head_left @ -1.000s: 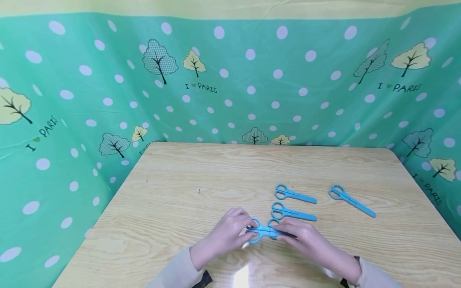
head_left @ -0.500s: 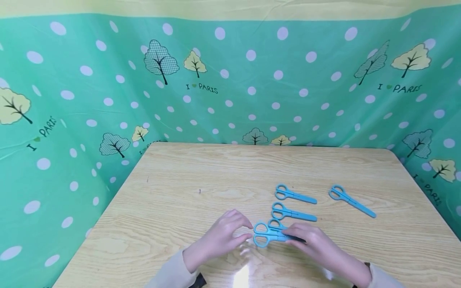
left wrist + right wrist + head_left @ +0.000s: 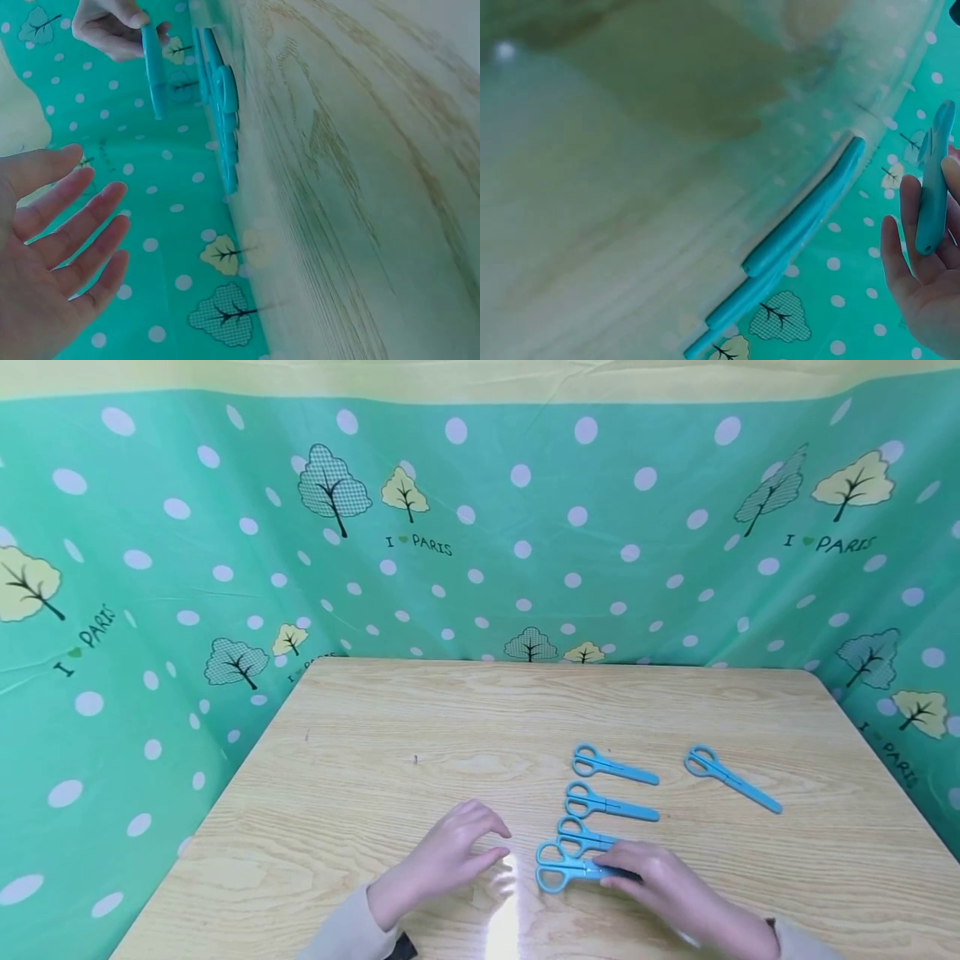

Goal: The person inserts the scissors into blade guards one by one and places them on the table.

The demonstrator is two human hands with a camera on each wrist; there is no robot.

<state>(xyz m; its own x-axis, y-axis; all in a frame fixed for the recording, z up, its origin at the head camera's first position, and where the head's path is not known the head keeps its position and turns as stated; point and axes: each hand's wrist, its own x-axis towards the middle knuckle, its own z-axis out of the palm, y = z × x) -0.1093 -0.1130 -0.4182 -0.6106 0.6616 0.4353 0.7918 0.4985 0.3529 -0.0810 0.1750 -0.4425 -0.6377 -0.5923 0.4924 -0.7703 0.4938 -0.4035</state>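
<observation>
My right hand (image 3: 663, 881) pinches a pair of blue scissors (image 3: 581, 867) by the blade end, finger loops pointing left. Seen from the right wrist, the held scissors (image 3: 933, 202) have a blue, round-ended blade cover and are raised off the table. My left hand (image 3: 450, 852) is left of the loops, touching nothing; from its own wrist view, the left hand's fingers (image 3: 82, 232) are spread apart. Just beyond the held pair lies another pair of scissors (image 3: 573, 831), partly covered by the right hand. Two more pairs, the middle scissors (image 3: 626, 811) and the far scissors (image 3: 626, 773), continue that column.
Off to the right, a separate pair of blue scissors (image 3: 742, 787) lies slanted on the wooden table (image 3: 375, 718). A green dotted cloth (image 3: 480, 527) hangs behind the table and along its sides. Bright light reflects off the table's near part.
The left hand has let go of the scissors' loops and drawn back to the left. The right hand has brought the scissors nearer to me and slightly right, uncovering more of the pair beyond.
</observation>
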